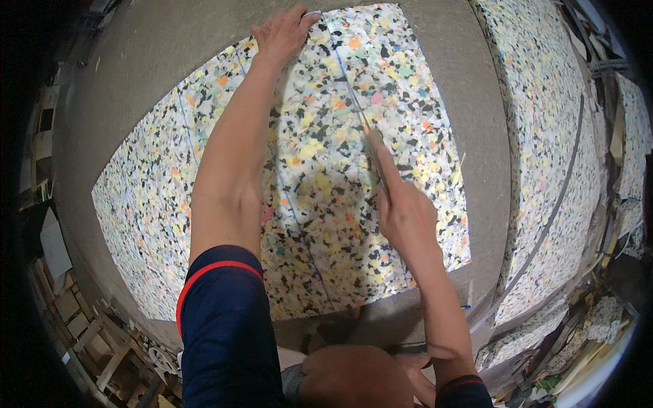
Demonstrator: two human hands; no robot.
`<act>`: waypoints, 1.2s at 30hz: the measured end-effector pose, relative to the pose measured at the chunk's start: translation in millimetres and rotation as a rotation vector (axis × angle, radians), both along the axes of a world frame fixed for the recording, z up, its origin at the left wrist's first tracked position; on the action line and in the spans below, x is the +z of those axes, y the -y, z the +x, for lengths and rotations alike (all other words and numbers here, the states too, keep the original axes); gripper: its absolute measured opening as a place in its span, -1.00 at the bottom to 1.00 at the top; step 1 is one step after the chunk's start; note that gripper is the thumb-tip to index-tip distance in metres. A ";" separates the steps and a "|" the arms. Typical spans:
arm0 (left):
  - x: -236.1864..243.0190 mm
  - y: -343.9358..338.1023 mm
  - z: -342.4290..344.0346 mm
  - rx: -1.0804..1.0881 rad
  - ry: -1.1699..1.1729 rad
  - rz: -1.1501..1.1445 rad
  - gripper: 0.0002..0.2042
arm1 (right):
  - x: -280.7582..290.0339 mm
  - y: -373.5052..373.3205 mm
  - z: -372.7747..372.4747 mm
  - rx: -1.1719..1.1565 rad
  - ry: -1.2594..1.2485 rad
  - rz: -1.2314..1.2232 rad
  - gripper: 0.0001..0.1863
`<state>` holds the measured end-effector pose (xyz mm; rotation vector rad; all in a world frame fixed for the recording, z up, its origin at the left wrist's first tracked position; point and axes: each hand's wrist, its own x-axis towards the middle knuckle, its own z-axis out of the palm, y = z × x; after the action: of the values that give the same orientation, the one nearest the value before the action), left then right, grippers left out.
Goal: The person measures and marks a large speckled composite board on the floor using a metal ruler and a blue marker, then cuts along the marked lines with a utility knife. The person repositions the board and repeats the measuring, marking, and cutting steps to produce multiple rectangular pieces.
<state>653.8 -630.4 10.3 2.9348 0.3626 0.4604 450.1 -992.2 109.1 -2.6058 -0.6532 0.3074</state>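
While we lean over the grey desk [469,102], our left hand [282,30] lies flat, fingers spread, pressing the far edge of the speckled foam sheet [326,177] spread across it. Our right hand [403,211] grips a thin blade [376,156] on the sheet's blue line [350,88], right of centre.

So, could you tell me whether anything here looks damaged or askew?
Nothing stands out. The foam sheet lies flat on the table, the left hand pressing its far edge, the right hand at a blue line.
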 end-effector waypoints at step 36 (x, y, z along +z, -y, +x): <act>111.4 9.1 -33.7 -0.381 -0.143 -0.381 -0.05 | 6.2 31.3 -36.1 -0.074 -0.163 -0.043 -0.19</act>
<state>620.0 -639.5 121.7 2.5786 -0.0902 0.1119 414.0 -1023.5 115.3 -2.6041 -0.4976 0.5094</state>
